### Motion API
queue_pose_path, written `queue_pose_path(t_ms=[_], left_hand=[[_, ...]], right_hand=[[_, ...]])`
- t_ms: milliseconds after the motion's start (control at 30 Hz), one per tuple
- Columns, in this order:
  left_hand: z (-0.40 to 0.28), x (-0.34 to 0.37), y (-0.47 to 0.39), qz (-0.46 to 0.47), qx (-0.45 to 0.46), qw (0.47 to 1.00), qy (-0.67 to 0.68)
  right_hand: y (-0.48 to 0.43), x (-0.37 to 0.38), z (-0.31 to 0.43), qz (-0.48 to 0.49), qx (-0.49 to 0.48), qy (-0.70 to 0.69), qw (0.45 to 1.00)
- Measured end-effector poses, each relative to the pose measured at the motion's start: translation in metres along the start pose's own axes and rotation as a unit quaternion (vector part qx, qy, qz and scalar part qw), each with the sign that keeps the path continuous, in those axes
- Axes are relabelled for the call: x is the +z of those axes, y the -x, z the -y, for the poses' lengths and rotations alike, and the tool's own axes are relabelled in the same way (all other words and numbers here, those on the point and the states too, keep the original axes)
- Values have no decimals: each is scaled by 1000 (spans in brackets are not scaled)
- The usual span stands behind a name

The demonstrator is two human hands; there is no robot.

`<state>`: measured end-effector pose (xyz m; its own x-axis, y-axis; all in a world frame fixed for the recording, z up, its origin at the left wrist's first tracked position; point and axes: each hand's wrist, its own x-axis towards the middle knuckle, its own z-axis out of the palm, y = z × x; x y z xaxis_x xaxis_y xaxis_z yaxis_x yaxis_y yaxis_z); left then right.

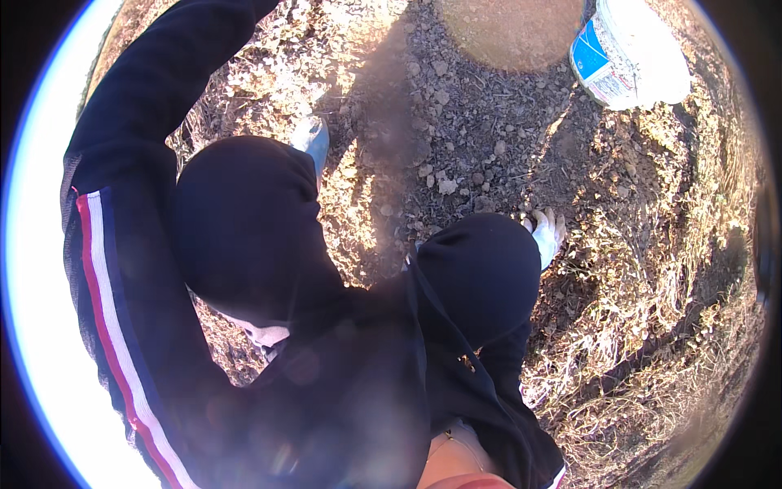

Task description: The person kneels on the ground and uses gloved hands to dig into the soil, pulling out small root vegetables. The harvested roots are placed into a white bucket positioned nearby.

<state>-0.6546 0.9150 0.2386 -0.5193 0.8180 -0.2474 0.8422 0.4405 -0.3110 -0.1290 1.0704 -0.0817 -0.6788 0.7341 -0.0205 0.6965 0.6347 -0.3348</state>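
Note:
Just past my right knee (482, 275), my right hand (547, 235) is low at the ground, pale in the bright light. Its fingers point down to the soil and dry plant litter, and the palm side is hidden, so whether anything is in it does not show. My left arm (134, 104), in a dark sleeve with a red and white stripe, reaches out past the top edge; that hand is out of view. Before me lies bare cloddy soil (470, 140) with small stones and dry leaf bits.
A white plastic bucket (647, 61) with a blue printed label stands at the upper right. Dry, tangled plants (660, 293) cover the ground on the right. Beyond my left knee (244, 214) is a pale blue-grey object (313, 143), its kind unclear. A blurred tan round patch fills the top middle.

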Motion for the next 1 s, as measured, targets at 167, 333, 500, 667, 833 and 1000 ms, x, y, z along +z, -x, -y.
queue_pose_path(t_ms=[167, 333, 500, 667, 833, 1000], left_hand=[[-12, -16, -19, -12, -101, 994, 28], [-27, 53, -78, -42, -20, 996, 79], [-81, 99, -162, -28, -44, 995, 82], [-118, 111, -252, -3, -6, 978, 206], [-111, 132, -302, 0, -12, 965, 264], [-126, 145, -372, -115, 83, 962, 232]], right_hand=[[-30, -17, 14, 59, 79, -75, 992], [-101, -60, 35, 57, 54, -141, 987], [-180, -111, -4, 55, 216, -196, 955], [-231, -147, -90, -150, 41, -274, 949], [-321, -175, -14, -4, 346, -518, 783], [-380, -183, 9, -14, 372, -499, 783]])
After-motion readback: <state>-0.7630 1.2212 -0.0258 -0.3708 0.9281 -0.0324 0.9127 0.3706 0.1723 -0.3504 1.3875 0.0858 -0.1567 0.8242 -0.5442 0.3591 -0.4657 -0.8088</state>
